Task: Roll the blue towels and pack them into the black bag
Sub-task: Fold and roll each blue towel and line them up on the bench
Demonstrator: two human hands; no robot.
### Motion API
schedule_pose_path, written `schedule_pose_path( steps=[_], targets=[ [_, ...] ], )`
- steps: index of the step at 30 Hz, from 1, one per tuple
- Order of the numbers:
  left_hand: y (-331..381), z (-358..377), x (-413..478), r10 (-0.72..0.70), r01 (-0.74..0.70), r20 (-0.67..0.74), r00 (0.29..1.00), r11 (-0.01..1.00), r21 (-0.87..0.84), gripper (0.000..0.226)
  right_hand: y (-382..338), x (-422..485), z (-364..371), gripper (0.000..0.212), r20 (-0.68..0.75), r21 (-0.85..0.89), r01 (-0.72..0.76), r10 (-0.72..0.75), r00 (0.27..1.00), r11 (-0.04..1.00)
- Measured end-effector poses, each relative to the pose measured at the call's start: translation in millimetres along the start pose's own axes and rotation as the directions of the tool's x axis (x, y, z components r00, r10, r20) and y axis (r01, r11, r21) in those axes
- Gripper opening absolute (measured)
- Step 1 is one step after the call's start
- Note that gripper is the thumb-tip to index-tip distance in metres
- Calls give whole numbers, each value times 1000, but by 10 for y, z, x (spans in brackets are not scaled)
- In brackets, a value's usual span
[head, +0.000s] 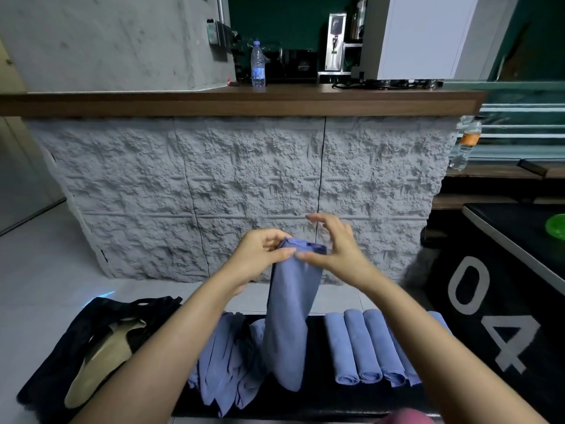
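Rolling partly done, packing not yet begun

Nearest, on the bench [321,396], a row of rolled towels [367,347] is laid side by side toward the right end, and a loose heap of unrolled towels [226,362] is left toward the left end. The black bag [61,356] is seen lying slack just beside that left end, and no towel can be seen in it. Above the bench's middle, one folded blue towel [290,316] is held hanging. Its top edge is gripped by the curled fingers of the left hand [260,255] and pinched by the right hand [333,249], whose other fingers are lifted. By judgement, several rolls and all the packing remain. Farthest, a water bottle [257,64] stands on the counter.
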State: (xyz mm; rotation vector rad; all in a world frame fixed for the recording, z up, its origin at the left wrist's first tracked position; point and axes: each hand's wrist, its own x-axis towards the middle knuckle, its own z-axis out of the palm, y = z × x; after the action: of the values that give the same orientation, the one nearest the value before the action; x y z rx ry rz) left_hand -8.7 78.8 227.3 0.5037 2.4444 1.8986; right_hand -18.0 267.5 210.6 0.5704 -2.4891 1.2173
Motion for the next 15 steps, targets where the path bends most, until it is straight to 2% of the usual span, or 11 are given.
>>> schedule_pose_path(
  steps=[1, 2, 3, 6, 7, 9, 11, 14, 15],
  targets=[
    [10, -30, -11, -4, 4, 79, 997, 1000, 9, 22, 89, 18, -37, 83, 102, -92, 45, -35, 994, 995],
    [26, -65, -19, -14, 10, 148, 989, 1000, 27, 21, 156, 36, -56, 93, 205, -162, 59, -25, 978, 985],
    [44, -113, -23, -29, 21, 196, 980, 999, 44, 21, 233, 56, -67, 91, 291, -202, 42, 19, 956, 978],
    [-38, -342, 17, -75, 56, 163, 984, 992, 116, 19, 377, 59, -109, 34, 431, -205, -34, 122, 894, 978],
    [-96, -433, 42, -95, 76, 118, 988, 985, 155, 18, 421, 60, -142, 24, 442, -177, -50, 124, 888, 983],
    [-190, -584, 84, -125, 114, 35, 991, 966, 231, 18, 409, 74, -253, 14, 421, -127, -95, 140, 896, 987],
    [-205, -649, 134, -95, 106, -55, 994, 961, 254, 21, 299, 113, -345, 12, 335, -53, -106, 118, 935, 993],
    [-177, -600, 175, 32, 27, -223, 974, 967, 255, 20, 137, 84, -326, 8, 13, 14, -39, 39, 999, 999],
    [-192, -549, 158, 36, 28, -199, 979, 951, 309, 18, 145, 44, -292, 8, -6, -63, -33, 33, 999, 997]
  ],
)
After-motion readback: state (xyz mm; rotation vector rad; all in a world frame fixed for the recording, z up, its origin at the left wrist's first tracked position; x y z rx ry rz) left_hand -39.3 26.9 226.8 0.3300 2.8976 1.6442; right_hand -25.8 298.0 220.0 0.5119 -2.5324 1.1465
